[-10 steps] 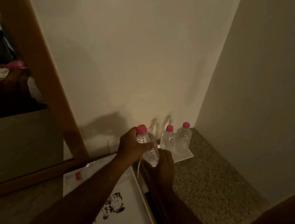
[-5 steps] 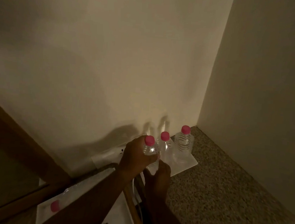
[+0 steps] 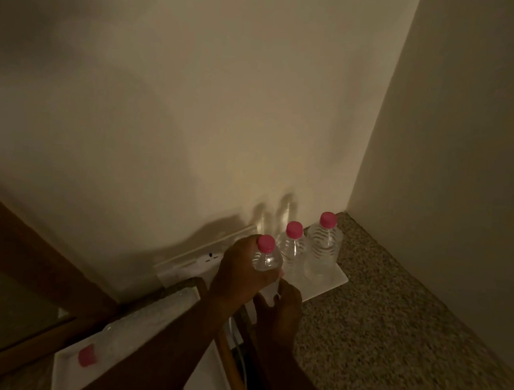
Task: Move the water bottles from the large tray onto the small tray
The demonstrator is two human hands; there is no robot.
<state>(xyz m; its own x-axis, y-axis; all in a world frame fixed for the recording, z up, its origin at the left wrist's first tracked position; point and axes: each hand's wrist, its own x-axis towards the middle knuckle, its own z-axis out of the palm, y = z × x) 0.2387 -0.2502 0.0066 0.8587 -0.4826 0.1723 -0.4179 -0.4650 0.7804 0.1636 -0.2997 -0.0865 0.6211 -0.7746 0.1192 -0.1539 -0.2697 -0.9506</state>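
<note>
Change vs 1 s ago: left hand (image 3: 240,273) has carried the held bottle (image 3: 267,257) from over the gap to the small tray (image 3: 336,279), now just beside the two bottles already standing there: middle bottle (image 3: 291,246), far bottle (image 3: 322,246). Fingers wrapped round its body, upright, prob. about to set down; base hidden, can't tell if touching yet. Right hand (image 3: 280,307) at the tray's near edge, fingers curled; grip unclear. One more bottle (image 3: 105,346) lies flat on the big tray (image 3: 204,381), left of the small tray. Bottles: clear ribbed plastic, pink caps. Trays flat white, counter speckled stone.
</note>
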